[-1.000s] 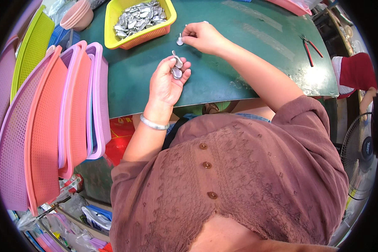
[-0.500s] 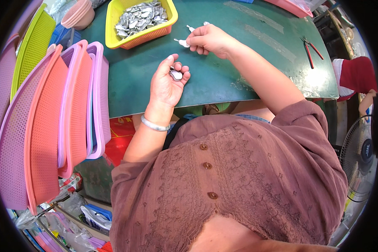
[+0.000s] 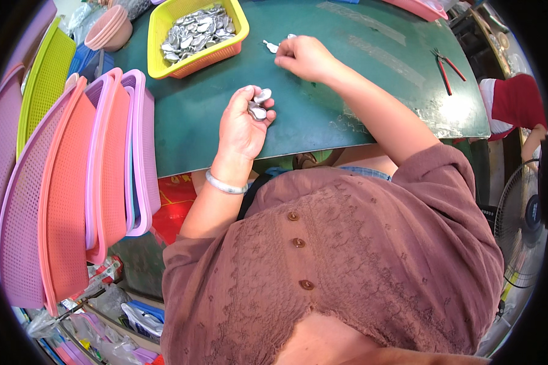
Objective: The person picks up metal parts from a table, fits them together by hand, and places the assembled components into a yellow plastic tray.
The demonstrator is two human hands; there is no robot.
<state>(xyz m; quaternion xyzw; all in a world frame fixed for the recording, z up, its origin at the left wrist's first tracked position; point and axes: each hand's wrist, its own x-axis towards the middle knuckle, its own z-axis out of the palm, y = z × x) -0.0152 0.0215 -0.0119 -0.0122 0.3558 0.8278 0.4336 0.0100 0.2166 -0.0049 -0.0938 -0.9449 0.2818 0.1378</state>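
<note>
My left hand (image 3: pixel 240 129), palm up with curled fingers, holds a few silver needle threaders (image 3: pixel 257 114) of flat gourd shape. One of them sticks out by the fingertips. Farther off and to the right, my right hand (image 3: pixel 309 59) is low over the green table, thumb and fingers drawn together; whatever they may hold is hidden. Just beyond its fingertips lies a needle threader (image 3: pixel 270 47), and part of another small silver piece (image 3: pixel 291 36) shows behind the knuckles. Many like pieces (image 3: pixel 198 33) fill a yellow basket (image 3: pixel 242 27) nested in an orange one.
Red-handled pliers (image 3: pixel 446 76) lie open at the table's right. Pink, orange and purple baskets (image 3: pixel 67 194) stand stacked along the left edge. Small pink bowls (image 3: pixel 108 30) sit at the far left. A fan (image 3: pixel 517 225) and another person's red clothing (image 3: pixel 517 106) are at the right.
Another threader now shows at my left fingertips. The threader that was at my right fingertips is gone from there, and the right hand's fingers are by the remaining pieces. The view has shifted slightly.
</note>
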